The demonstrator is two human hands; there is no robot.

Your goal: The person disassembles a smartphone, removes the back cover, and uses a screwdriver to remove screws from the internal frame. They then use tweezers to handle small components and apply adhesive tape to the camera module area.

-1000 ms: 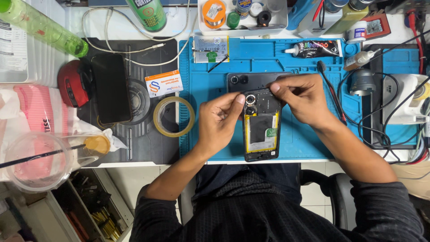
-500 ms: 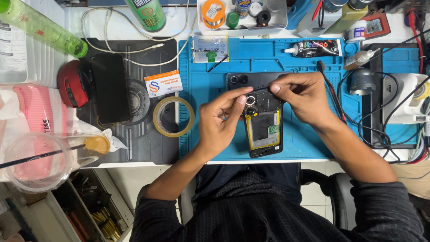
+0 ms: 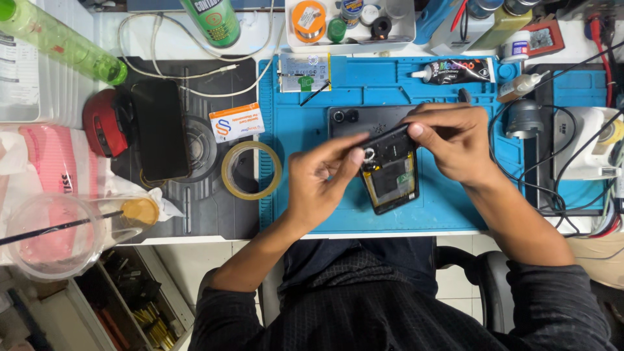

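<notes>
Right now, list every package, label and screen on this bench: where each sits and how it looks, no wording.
Dark phone: face up on the grey mat, left; black blank screen.
Card: right of that phone; white rectangle, orange and blue mark.
Glue tube: top of the blue mat; black, coloured label.
Spray can: top edge; green, labelled.
Small bottle: top right; white, blue label.
Opened phone: between left hand and right hand; no screen showing.

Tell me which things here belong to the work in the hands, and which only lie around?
In the work:
- opened phone, touched by left hand and right hand
- dark back cover behind it
- blue mat under them

Lying about:
- tape roll
- black phone on the dark mat
- glue tube
- green bottle
- white cable
</notes>
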